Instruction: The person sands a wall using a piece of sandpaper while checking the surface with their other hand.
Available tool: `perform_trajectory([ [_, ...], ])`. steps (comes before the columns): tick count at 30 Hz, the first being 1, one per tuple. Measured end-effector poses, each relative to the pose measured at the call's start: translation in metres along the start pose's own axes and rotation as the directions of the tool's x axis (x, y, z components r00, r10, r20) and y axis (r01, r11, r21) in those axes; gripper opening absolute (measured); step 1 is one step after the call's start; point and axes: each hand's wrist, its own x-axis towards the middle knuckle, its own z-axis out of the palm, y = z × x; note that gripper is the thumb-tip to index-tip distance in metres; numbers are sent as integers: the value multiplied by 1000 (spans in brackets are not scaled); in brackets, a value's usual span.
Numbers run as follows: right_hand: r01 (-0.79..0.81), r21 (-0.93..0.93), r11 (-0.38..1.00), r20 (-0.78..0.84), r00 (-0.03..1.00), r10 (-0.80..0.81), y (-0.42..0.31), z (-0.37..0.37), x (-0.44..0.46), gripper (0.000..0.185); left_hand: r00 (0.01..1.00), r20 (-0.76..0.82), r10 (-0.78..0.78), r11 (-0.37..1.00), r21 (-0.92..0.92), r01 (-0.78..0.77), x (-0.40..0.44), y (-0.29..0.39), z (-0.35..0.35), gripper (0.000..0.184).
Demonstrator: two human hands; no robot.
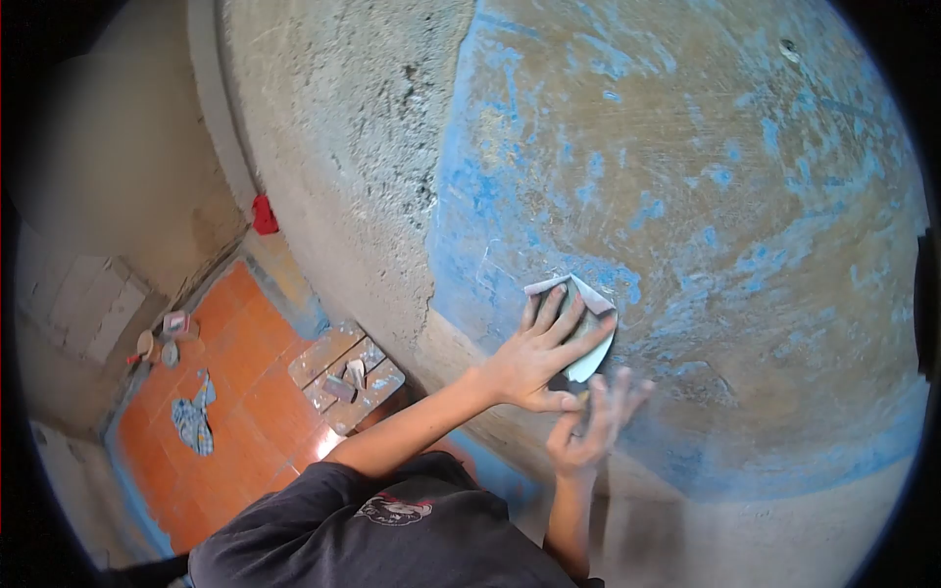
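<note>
My left hand (545, 355) lies against the wall with its fingers spread over a folded sheet of sandpaper (594, 363), pressing it to the surface. The sheet's pale back and a turned-up greyish flap show around the fingers. Just below, my right hand (591, 428) is raised near the wall, somewhat blurred, fingers apart and partly bent, with nothing visible in it. Its thumb side is close to my left thumb; whether they touch I cannot tell. Worn blue paint over brownish plaster covers the wall (686, 265) around both hands.
A paint-spattered wooden stool (328, 355) at lower left bears a small block (339, 389) and a crumpled pale piece (356, 373). A checked cloth (193, 423) lies on the orange tiled floor (257, 402). Small containers (176, 325) stand by the far wall. A red object (264, 215) sits near the corner.
</note>
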Motion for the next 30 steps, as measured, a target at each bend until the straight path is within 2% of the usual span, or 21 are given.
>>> perform_trajectory([
  [3, -8, 34, 999, 109, 994, 5, -19, 22, -2, 47, 995, -23, 101, 956, -273, -103, 0, -21, -19, 95],
  [4, -51, 10, 999, 72, 996, 50, -25, 33, 0, 45, 984, -91, 155, 951, -257, -173, 6, -26, -30, 90],
  [7, -216, -233, 948, 73, 968, 239, -44, 50, 13, 43, 958, -38, 286, 890, -359, -280, 17, -44, -59, 85],
  [8, -186, -330, 925, 70, 973, 221, -46, 57, 14, 46, 958, -30, 285, 875, -399, -273, 21, -44, -67, 81],
  [11, -329, -456, 827, -30, 934, 355, -59, 79, 16, 48, 926, 19, 377, 805, -500, -318, 26, -53, -66, 80],
  [12, -333, -438, 835, -88, 940, 328, -49, 91, 7, 47, 920, 23, 392, 758, -575, -309, 30, -51, -68, 77],
  [15, -359, -482, 799, -174, 933, 315, -36, 106, -3, 45, 887, 51, 459, 698, -638, -325, 40, -51, -75, 75],
  [16, -417, -424, 804, -230, 908, 350, -39, 100, 5, 49, 895, -9, 446, 645, -690, -328, 44, -51, -76, 64],
  [19, -620, -296, 727, -384, 774, 504, -42, 100, -5, 53, 913, -104, 396, 760, -521, -389, 46, -55, -81, 50],
  [20, -693, -203, 692, -468, 689, 553, -39, 106, -14, 61, 925, -105, 365, 816, -443, -372, 46, -50, -76, 46],
  [22, -742, -357, 568, -399, 671, 625, -60, 112, -30, 62, 943, -128, 306, 905, -268, -330, 43, -39, -66, 40],
  [23, -747, -431, 506, -364, 657, 660, -70, 115, -38, 62, 947, -81, 310, 927, -193, -321, 42, -35, -59, 40],
  [24, -703, -466, 537, -313, 699, 643, -77, 121, -48, 69, 950, -39, 309, 944, -112, -311, 39, -32, -51, 40],
  [27, -852, -271, 447, -320, 518, 793, -63, 104, -54, 72, 954, 39, 299, 951, 72, -301, 32, -36, -31, 47],
  [28, -858, -142, 494, -412, 505, 759, -39, 99, -63, 76, 954, 49, 295, 946, 127, -299, 33, -32, -30, 48],
  [30, -906, 39, 422, -469, 357, 808, -25, 89, -60, 78, 953, 64, 295, 931, 207, -302, 31, -30, -28, 51],
])
